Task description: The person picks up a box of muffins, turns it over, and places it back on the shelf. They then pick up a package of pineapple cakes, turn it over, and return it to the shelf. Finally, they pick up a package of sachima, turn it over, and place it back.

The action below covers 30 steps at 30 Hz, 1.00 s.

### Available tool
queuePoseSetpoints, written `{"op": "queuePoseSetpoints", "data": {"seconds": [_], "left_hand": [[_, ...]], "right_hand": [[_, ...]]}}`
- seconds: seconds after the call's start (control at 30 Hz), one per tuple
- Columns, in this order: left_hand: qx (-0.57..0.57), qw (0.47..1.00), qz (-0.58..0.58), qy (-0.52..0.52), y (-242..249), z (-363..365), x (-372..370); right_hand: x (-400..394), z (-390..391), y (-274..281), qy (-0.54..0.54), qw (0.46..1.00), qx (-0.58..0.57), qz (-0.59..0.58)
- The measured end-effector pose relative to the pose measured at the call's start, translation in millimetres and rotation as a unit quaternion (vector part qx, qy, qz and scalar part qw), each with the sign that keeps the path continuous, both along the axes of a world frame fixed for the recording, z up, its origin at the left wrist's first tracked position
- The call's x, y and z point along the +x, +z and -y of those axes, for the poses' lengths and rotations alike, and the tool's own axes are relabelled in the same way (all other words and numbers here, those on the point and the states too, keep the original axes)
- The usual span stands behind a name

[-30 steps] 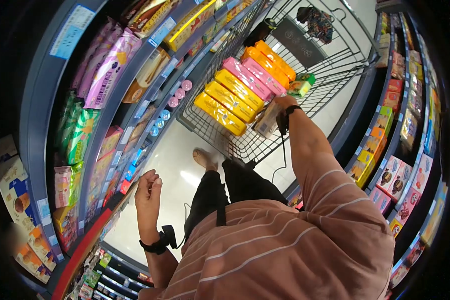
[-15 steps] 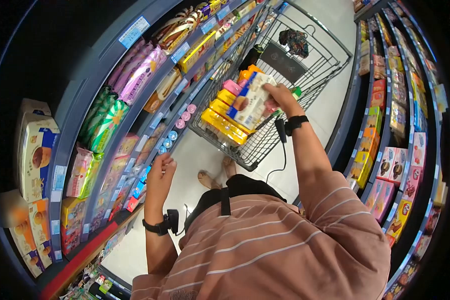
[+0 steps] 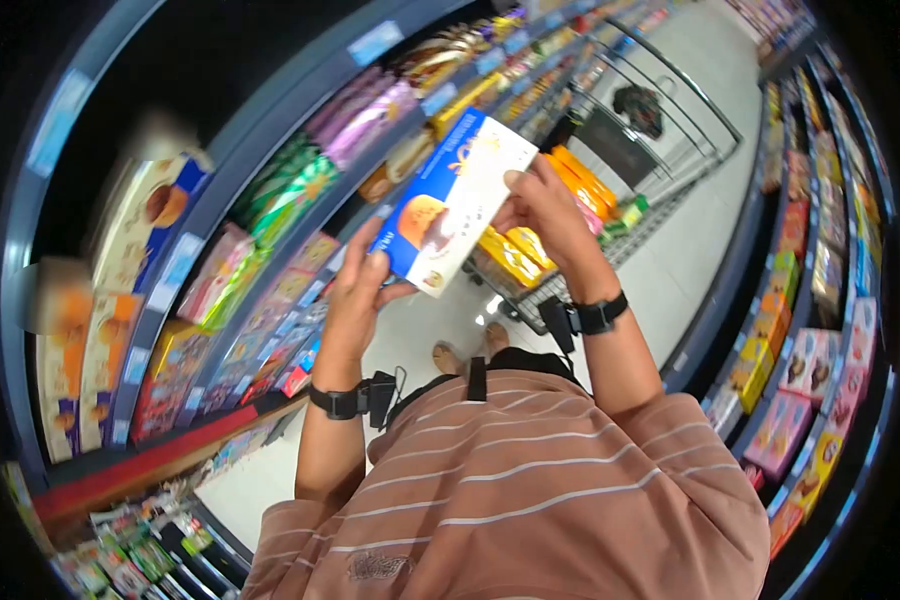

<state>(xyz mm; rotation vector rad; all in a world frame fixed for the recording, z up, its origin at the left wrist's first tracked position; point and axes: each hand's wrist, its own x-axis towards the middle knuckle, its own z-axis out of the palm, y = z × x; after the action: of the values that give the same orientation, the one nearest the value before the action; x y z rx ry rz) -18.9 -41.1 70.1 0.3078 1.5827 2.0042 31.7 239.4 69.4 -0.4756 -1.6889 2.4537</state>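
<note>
A white and blue snack box with a pastry picture is held tilted between both hands in front of the body. My left hand grips its lower left end, thumb on the front. My right hand holds the upper right end, with the thumb on the face and the other fingers partly hidden. Behind the box stands a wire shopping cart. Orange packs, yellow packs and a green-topped item lie in it, partly covered by the box and my right hand.
Snack shelves run along the left, with similar cream and blue boxes and green packs. More shelves line the right. A dark bundle sits at the cart's far end. Tiled floor shows between cart and right shelves.
The box has moved left and closer, out from over the cart. My left hand has risen and taken hold of its lower end. The view has shifted, and the cart appears farther right.
</note>
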Motion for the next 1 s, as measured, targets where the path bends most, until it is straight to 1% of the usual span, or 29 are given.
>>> {"op": "queuePoseSetpoints", "data": {"seconds": [0.17, 0.27, 0.37, 0.43, 0.5, 0.6, 0.77, 0.87, 1.0], "left_hand": [[-0.007, 0.999, 0.012, 0.047, 18, 20, 9], [-0.024, 0.997, -0.015, 0.078, 33, 35, 14], [-0.006, 0.992, -0.033, 0.120, 32, 56, 12], [-0.012, 0.988, -0.051, 0.144, 42, 64, 13], [-0.027, 0.984, -0.067, 0.160, 46, 74, 12], [-0.012, 0.979, -0.067, 0.191, 44, 87, 10], [0.022, 0.972, -0.070, 0.224, 46, 98, 7], [0.014, 0.975, -0.052, 0.216, 42, 104, 7], [-0.052, 0.989, -0.039, 0.129, 40, 104, 10]], "right_hand": [[-3, 27, 33, 0.040, 0.999, 0.002, -0.033], [-8, 39, 41, 0.067, 0.997, 0.005, -0.035], [-13, 50, 49, 0.093, 0.995, 0.012, -0.040], [-17, 55, 54, 0.111, 0.992, 0.023, -0.047], [-20, 61, 58, 0.130, 0.990, 0.026, -0.053], [-27, 68, 56, 0.149, 0.987, 0.034, -0.057], [-30, 77, 56, 0.169, 0.984, 0.009, -0.059], [-34, 80, 55, 0.165, 0.984, 0.011, -0.062], [-42, 75, 57, 0.147, 0.987, 0.021, -0.068]]}}
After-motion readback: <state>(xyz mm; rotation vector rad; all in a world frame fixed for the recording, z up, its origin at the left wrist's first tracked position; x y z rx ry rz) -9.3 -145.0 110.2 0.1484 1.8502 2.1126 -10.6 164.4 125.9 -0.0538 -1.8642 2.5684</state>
